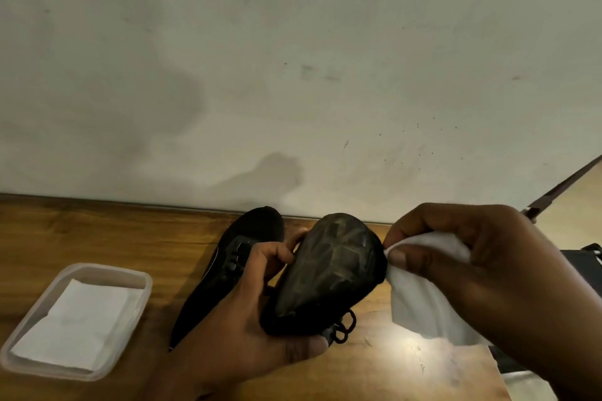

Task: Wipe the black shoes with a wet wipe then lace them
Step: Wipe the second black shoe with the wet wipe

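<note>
Shoe (pixel 329 273) held sole-up above table (pixel 81 231), left hand (pixel 247 312) grip curled round its heel half, toe pointing away; right hand (pixel 488 270) grip pinches wet wipe (pixel 420 299) against shoe's right edge near toe; 2nd shoe (pixel 234 254) lies on table behind.

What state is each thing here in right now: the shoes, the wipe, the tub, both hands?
Held shoe: lifted, sole toward camera.
Second shoe: lying on the table.
Wet wipe: touching the held shoe's edge.
Tub: open, white sheet inside.
Left hand: grips held shoe.
Right hand: pinches wet wipe.
</note>
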